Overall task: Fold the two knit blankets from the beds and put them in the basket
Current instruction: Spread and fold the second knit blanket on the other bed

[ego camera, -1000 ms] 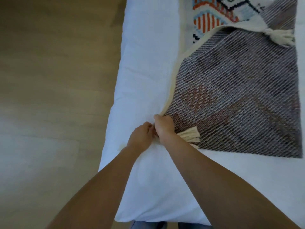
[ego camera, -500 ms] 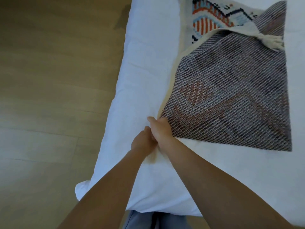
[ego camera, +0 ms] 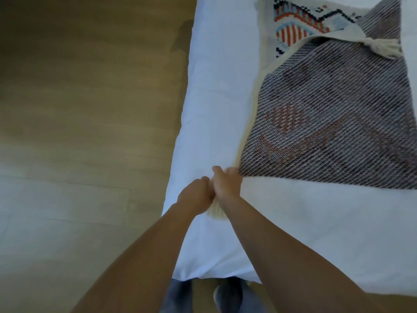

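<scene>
We see two bare forearms, no sleeves, watch or rings showing on the left hand (ego camera: 196,193) or right hand (ego camera: 226,185); below, blue-grey trousers (ego camera: 178,297) and dark footwear, blurred.

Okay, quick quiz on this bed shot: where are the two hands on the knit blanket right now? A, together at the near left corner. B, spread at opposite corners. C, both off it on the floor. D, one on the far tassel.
A: the left hand and right hand are bunched together at the near left corner of the knit blanket, beside its tassel.
</scene>
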A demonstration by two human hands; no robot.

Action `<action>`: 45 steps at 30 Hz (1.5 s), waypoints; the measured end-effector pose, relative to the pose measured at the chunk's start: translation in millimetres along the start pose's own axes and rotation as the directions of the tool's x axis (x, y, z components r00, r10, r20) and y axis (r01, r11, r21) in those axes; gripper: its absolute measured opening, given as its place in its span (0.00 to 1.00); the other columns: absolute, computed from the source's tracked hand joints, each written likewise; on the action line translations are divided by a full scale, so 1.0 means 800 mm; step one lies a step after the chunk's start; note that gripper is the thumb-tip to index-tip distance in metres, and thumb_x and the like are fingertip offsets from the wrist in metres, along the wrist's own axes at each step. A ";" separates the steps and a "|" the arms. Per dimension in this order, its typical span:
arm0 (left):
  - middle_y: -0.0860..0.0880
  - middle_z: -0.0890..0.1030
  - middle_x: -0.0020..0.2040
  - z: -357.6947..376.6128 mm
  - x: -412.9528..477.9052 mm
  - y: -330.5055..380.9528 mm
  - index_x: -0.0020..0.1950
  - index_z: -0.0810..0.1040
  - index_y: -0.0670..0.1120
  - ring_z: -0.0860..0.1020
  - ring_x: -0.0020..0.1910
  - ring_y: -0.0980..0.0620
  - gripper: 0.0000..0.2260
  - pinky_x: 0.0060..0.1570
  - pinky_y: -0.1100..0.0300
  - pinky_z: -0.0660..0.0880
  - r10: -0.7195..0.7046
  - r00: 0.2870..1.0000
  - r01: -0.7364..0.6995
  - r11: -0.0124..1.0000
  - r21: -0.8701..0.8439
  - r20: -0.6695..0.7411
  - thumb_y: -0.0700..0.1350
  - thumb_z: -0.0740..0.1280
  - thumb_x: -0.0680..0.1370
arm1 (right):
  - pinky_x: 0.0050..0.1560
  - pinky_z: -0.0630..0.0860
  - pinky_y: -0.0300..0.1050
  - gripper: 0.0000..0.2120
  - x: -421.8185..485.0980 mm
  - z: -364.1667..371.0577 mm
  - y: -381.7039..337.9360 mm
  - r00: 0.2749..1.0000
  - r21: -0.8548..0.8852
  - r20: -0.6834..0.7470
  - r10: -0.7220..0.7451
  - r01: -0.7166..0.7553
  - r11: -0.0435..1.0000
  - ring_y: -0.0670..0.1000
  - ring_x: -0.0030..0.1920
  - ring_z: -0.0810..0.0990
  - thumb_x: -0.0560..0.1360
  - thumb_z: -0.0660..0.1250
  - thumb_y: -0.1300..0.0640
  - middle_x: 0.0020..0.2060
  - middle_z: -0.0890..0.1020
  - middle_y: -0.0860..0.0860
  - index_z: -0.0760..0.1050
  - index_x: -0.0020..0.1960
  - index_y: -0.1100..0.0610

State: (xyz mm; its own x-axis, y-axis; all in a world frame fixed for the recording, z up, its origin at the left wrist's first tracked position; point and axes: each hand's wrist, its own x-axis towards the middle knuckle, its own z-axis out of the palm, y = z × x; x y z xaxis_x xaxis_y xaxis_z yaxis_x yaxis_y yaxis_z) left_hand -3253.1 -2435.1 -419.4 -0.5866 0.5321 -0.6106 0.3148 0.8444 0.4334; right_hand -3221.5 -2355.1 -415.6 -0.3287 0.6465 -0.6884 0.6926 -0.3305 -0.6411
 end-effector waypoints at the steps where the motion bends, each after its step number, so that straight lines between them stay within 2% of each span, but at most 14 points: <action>1: 0.46 0.79 0.50 -0.008 0.002 -0.007 0.57 0.72 0.43 0.78 0.46 0.47 0.13 0.42 0.54 0.75 0.018 1.000 -0.019 1.000 0.016 0.011 0.45 0.55 0.77 | 0.54 0.73 0.52 0.15 -0.002 0.008 -0.001 0.999 -0.057 -0.045 -0.006 0.003 0.998 0.55 0.54 0.73 0.72 0.64 0.52 0.63 0.71 0.59 0.69 0.56 0.57; 4: 0.44 0.76 0.60 -0.035 0.016 -0.034 0.65 0.69 0.44 0.76 0.56 0.46 0.16 0.52 0.52 0.74 0.096 0.994 -0.100 0.992 0.071 0.060 0.48 0.56 0.79 | 0.60 0.69 0.52 0.20 -0.003 0.029 -0.012 0.982 -0.253 -0.187 -0.039 -0.010 0.967 0.59 0.62 0.70 0.73 0.62 0.55 0.63 0.70 0.58 0.69 0.63 0.61; 7: 0.45 0.71 0.67 -0.072 0.035 -0.063 0.70 0.63 0.45 0.71 0.64 0.46 0.20 0.61 0.50 0.70 0.200 0.968 -0.221 0.966 0.137 0.151 0.49 0.56 0.80 | 0.60 0.69 0.49 0.19 0.001 0.050 -0.029 0.952 -0.273 -0.300 -0.061 -0.024 0.962 0.58 0.62 0.71 0.74 0.62 0.57 0.62 0.72 0.58 0.70 0.63 0.62; 12: 0.45 0.68 0.69 -0.158 0.078 -0.078 0.72 0.61 0.46 0.70 0.65 0.44 0.20 0.61 0.50 0.68 0.359 0.893 -0.437 0.838 0.328 0.273 0.49 0.54 0.80 | 0.59 0.69 0.49 0.17 0.009 0.085 -0.060 0.905 -0.243 -0.420 -0.062 -0.046 0.969 0.59 0.60 0.73 0.73 0.62 0.58 0.60 0.74 0.60 0.72 0.60 0.63; 15: 0.45 0.68 0.69 -0.193 0.101 -0.062 0.71 0.61 0.46 0.69 0.66 0.44 0.20 0.62 0.49 0.68 0.418 0.866 -0.493 0.802 0.336 0.273 0.49 0.54 0.81 | 0.57 0.69 0.47 0.16 0.018 0.095 -0.081 0.880 -0.206 -0.474 -0.028 -0.079 0.975 0.58 0.60 0.73 0.74 0.62 0.58 0.59 0.75 0.59 0.72 0.60 0.61; 20: 0.46 0.69 0.69 -0.213 0.136 -0.027 0.71 0.62 0.46 0.70 0.66 0.46 0.19 0.63 0.51 0.68 0.488 0.821 -0.567 0.754 0.332 0.296 0.48 0.53 0.81 | 0.53 0.69 0.45 0.15 0.043 0.099 -0.106 0.879 -0.129 -0.477 -0.013 -0.055 0.990 0.56 0.59 0.73 0.74 0.61 0.58 0.59 0.73 0.56 0.71 0.60 0.60; 26: 0.46 0.67 0.71 -0.231 0.203 0.047 0.73 0.60 0.47 0.68 0.68 0.46 0.19 0.64 0.52 0.66 0.530 0.775 -0.631 0.673 0.385 0.343 0.46 0.51 0.82 | 0.49 0.68 0.41 0.14 0.104 0.066 -0.153 0.849 -0.086 -0.525 -0.055 0.011 0.996 0.54 0.59 0.73 0.75 0.61 0.59 0.60 0.72 0.55 0.70 0.60 0.61; 30: 0.46 0.68 0.70 -0.242 0.264 0.113 0.72 0.60 0.46 0.70 0.66 0.45 0.19 0.63 0.51 0.67 0.553 0.751 -0.660 0.634 0.404 0.360 0.47 0.51 0.82 | 0.53 0.68 0.43 0.14 0.163 0.025 -0.194 0.832 -0.022 -0.554 -0.041 0.034 0.999 0.54 0.59 0.73 0.75 0.61 0.60 0.60 0.72 0.56 0.70 0.60 0.61; 34: 0.45 0.70 0.68 -0.249 0.327 0.176 0.72 0.60 0.46 0.70 0.65 0.45 0.20 0.62 0.50 0.68 0.570 0.735 -0.678 0.630 0.378 0.369 0.49 0.53 0.81 | 0.47 0.68 0.44 0.07 0.223 -0.019 -0.231 0.818 0.015 -0.574 -0.026 0.042 0.999 0.53 0.47 0.72 0.74 0.61 0.61 0.49 0.71 0.53 0.71 0.52 0.60; 37: 0.44 0.72 0.65 -0.254 0.369 0.221 0.71 0.61 0.46 0.72 0.63 0.44 0.19 0.60 0.49 0.70 0.577 0.751 -0.660 0.670 0.340 0.321 0.49 0.55 0.80 | 0.46 0.66 0.42 0.07 0.263 -0.049 -0.259 0.818 0.029 -0.575 -0.019 0.044 0.999 0.50 0.44 0.71 0.74 0.61 0.62 0.48 0.70 0.52 0.72 0.52 0.60; 39: 0.43 0.72 0.64 -0.256 0.393 0.254 0.69 0.63 0.45 0.72 0.62 0.43 0.18 0.59 0.48 0.71 0.593 0.738 -0.675 0.651 0.347 0.324 0.49 0.55 0.80 | 0.44 0.64 0.40 0.03 0.285 -0.069 -0.276 0.808 0.050 -0.589 -0.029 0.072 0.996 0.49 0.41 0.69 0.74 0.60 0.62 0.47 0.70 0.52 0.70 0.47 0.57; 42: 0.42 0.71 0.65 -0.261 0.429 0.304 0.69 0.63 0.43 0.71 0.63 0.42 0.18 0.60 0.47 0.70 0.608 0.712 -0.702 0.621 0.350 0.351 0.48 0.56 0.80 | 0.38 0.61 0.40 0.03 0.314 -0.095 -0.302 0.807 0.063 -0.589 -0.037 0.091 0.994 0.45 0.34 0.67 0.75 0.59 0.62 0.44 0.70 0.53 0.68 0.43 0.57; 45: 0.42 0.72 0.63 -0.275 0.472 0.347 0.67 0.66 0.44 0.71 0.61 0.42 0.17 0.58 0.47 0.71 0.619 0.701 -0.713 0.588 0.382 0.355 0.47 0.57 0.80 | 0.44 0.68 0.44 0.05 0.349 -0.121 -0.325 0.807 0.079 -0.590 -0.039 0.106 0.991 0.52 0.42 0.73 0.75 0.59 0.62 0.47 0.75 0.57 0.72 0.48 0.61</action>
State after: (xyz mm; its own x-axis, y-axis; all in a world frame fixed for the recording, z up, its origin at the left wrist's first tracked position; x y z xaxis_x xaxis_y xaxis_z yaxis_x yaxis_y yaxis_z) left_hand -3551.4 -2013.6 -383.9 0.0489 0.9174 -0.3949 0.8883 0.1408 0.4371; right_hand -3431.4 -2021.6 -408.2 0.0868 0.9398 -0.3305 0.6009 -0.3140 -0.7351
